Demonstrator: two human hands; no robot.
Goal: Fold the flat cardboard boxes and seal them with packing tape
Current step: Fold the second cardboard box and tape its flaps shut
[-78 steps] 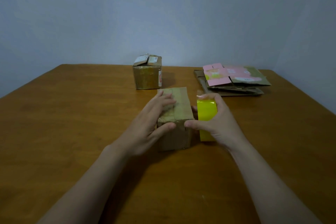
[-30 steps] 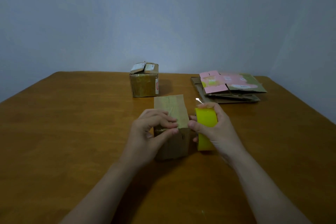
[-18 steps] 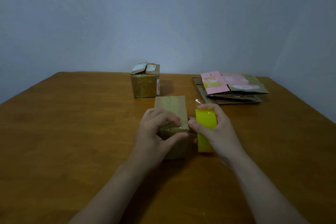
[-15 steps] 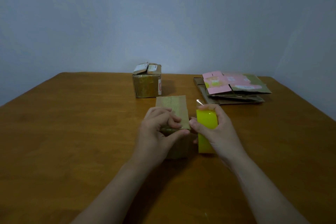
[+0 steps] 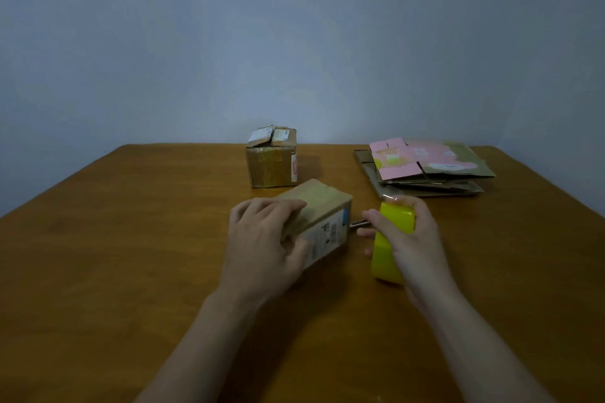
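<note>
Brown wood of the table [image 5: 131,271] is spreading out under both your forearms. At about 11 o'clock from your wrists, your left hand [image 5: 265,239] is gripping the small cardboard box [image 5: 319,209]. Its fingers are curling over the near end of the top and its thumb is pressing against the labelled side. The box is sitting skewed, its length running toward 1 o'clock and its printed label facing you and to the right. The view is not showing whether its base is lying flat on the wood.

At 1 o'clock, your right hand [image 5: 412,242] is wrapping round the yellow tape roll [image 5: 394,222], which is standing on edge. The fingers are curling over its top and the thumb is pointing toward 9 o'clock, at the box. Roll and box are sitting near each other but apart. A thin strip [image 5: 358,223] is poking out between your thumb tip and the box's corner, too small to identify.

Farther out at 12 o'clock, a taped box [image 5: 271,162] is standing with its top flaps slightly raised. At 2 o'clock, a stack of flat cardboard boxes [image 5: 425,173] is lying with a pink printed one on top. A blue-grey wall [image 5: 294,42] is rising behind the far edge.
</note>
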